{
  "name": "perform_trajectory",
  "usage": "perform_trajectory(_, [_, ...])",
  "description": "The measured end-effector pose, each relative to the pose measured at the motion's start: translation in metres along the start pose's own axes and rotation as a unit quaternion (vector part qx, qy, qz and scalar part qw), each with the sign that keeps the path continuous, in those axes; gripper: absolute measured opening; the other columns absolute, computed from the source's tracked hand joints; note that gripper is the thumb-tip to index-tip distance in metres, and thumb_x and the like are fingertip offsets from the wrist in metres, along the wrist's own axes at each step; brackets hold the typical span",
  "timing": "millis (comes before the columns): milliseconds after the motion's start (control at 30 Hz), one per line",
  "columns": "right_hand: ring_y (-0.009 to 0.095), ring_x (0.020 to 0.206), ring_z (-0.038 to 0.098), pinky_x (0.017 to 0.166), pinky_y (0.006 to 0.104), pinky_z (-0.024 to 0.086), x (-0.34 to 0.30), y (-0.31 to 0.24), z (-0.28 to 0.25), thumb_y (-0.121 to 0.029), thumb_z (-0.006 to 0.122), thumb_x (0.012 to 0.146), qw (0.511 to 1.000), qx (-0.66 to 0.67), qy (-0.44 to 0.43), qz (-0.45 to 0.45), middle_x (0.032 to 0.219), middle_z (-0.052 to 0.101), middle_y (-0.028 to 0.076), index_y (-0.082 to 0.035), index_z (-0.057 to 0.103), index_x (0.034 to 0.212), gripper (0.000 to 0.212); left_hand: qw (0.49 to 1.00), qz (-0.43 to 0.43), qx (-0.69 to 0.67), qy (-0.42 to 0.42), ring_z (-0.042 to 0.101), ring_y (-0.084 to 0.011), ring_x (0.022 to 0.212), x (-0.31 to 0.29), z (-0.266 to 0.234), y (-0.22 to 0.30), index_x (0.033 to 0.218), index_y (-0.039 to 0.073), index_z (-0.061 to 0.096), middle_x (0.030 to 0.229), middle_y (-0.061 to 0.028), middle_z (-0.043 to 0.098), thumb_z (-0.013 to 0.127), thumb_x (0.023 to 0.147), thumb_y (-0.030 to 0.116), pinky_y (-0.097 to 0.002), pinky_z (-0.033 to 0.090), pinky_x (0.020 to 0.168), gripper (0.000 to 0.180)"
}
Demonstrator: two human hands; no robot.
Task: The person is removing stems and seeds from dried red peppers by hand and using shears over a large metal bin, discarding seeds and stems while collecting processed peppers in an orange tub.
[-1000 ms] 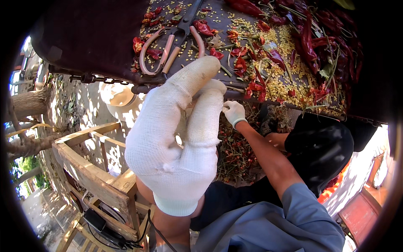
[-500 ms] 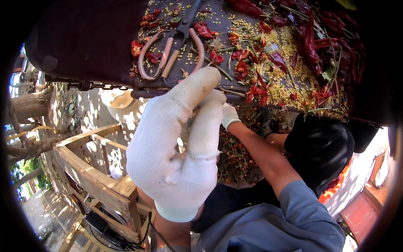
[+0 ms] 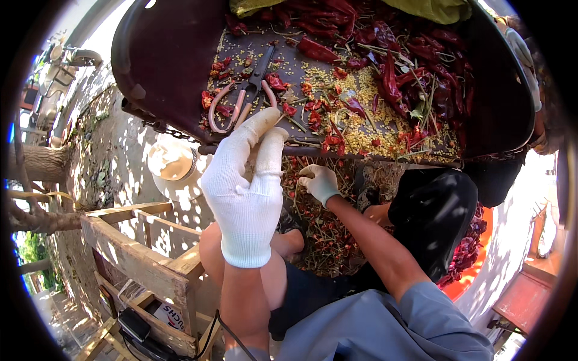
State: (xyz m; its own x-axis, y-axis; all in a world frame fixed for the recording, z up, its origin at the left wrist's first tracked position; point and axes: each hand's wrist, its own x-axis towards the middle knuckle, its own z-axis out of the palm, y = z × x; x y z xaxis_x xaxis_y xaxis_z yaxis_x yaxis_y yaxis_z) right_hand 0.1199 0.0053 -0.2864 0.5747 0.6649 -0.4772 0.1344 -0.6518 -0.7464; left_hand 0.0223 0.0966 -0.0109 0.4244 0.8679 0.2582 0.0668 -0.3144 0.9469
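Observation:
My left hand (image 3: pixel 245 186), in a white knit glove, is raised at the near edge of the dark cart bed (image 3: pixel 162 96). Its thumb and index finger stretch forward, tips slightly apart, with nothing visible between them. Just past the fingertips lie shears (image 3: pixel 257 81) with pinkish wrapped handles, blades pointing away. Lower and to the right, my gloved right hand (image 3: pixel 321 183) hangs below the cart's edge, over a heap of stems and red scraps (image 3: pixel 328 231). Its fingers are loosely bent and apart, holding nothing visible. Dried red peppers (image 3: pixel 391 81) and yellow seeds (image 3: pixel 361 129) cover the bed.
A yellow-green sack (image 3: pixel 433 9) lies at the bed's far side. Left stand a wooden frame (image 3: pixel 132 253) and a pale round container (image 3: pixel 171 162). At right are a leg in black cloth (image 3: pixel 430 210) and an orange container of red peppers (image 3: pixel 466 265).
The view has shifted, showing more of the cart. My left hand appears lower and farther from the camera. My right hand now shows beside it, no longer mostly hidden behind the left.

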Motion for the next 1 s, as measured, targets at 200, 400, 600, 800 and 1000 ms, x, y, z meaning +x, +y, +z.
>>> perform_trajectory(200, [0.013, 0.08, 0.067, 0.066, 0.0279, 0.056, -0.098, -0.09, -0.075, -0.01, 0.073, 0.086, 0.95, 0.305, -0.063, -0.036, 0.097, 0.071, 0.01, 0.003, 0.065, 0.116, 0.033, 0.999, -0.028, -0.028, -0.02, 0.065, -0.01, 0.09, -0.006, -0.008, -0.003, 0.118, -0.004, 0.066, 0.099, -0.008, 0.072, 0.06, 0.096, 0.004, -0.0222, 0.049, 0.082, 0.024])
perform_trajectory(400, [0.01, 0.086, 0.064, 0.078, 0.0252, 0.054, -0.178, -0.124, -0.142, -0.003, 0.069, 0.089, 0.93, 0.327, -0.005, -0.168, 0.103, 0.069, 0.007, 0.002, 0.063, 0.121, 0.032, 0.992, -0.09, -0.075, -0.048, 0.059, -0.0052, 0.078, -0.031, -0.006, 0.018, 0.119, -0.002, 0.066, 0.094, -0.0047, 0.072, 0.059, 0.097, 0.004, -0.0184, 0.046, 0.069, 0.025])
perform_trajectory(600, [0.011, 0.091, 0.067, 0.083, 0.0253, 0.054, -0.192, -0.128, -0.172, 0.002, 0.073, 0.084, 0.922, 0.221, 0.109, -0.299, 0.104, 0.07, 0.005, -0.001, 0.069, 0.113, 0.03, 0.961, -0.15, -0.133, -0.193, 0.064, -0.008, 0.091, -0.086, 0.014, 0.02, 0.123, 0.0, 0.065, 0.105, -0.0045, 0.07, 0.06, 0.096, 0.007, -0.0224, 0.053, 0.076, 0.028])
perform_trajectory(800, [0.012, 0.096, 0.066, 0.084, 0.0259, 0.053, -0.184, -0.127, -0.164, 0.006, 0.071, 0.083, 0.896, 0.156, 0.134, -0.394, 0.106, 0.069, 0.007, -0.001, 0.067, 0.117, 0.035, 0.962, -0.132, -0.171, -0.164, 0.063, -0.0082, 0.092, -0.097, 0.025, 0.01, 0.127, -0.002, 0.062, 0.109, -0.0069, 0.069, 0.064, 0.095, 0.007, -0.0218, 0.051, 0.077, 0.033])
perform_trajectory(1000, [0.012, 0.103, 0.065, 0.09, 0.026, 0.052, -0.167, -0.123, -0.15, 0.003, 0.07, 0.085, 0.902, 0.264, 0.053, -0.338, 0.116, 0.069, 0.008, 0.001, 0.062, 0.126, 0.041, 0.952, -0.208, -0.207, -0.089, 0.065, -0.01, 0.075, -0.097, 0.027, 0.009, 0.119, -0.002, 0.065, 0.101, -0.0072, 0.07, 0.065, 0.096, 0.014, -0.0235, 0.053, 0.061, 0.029])
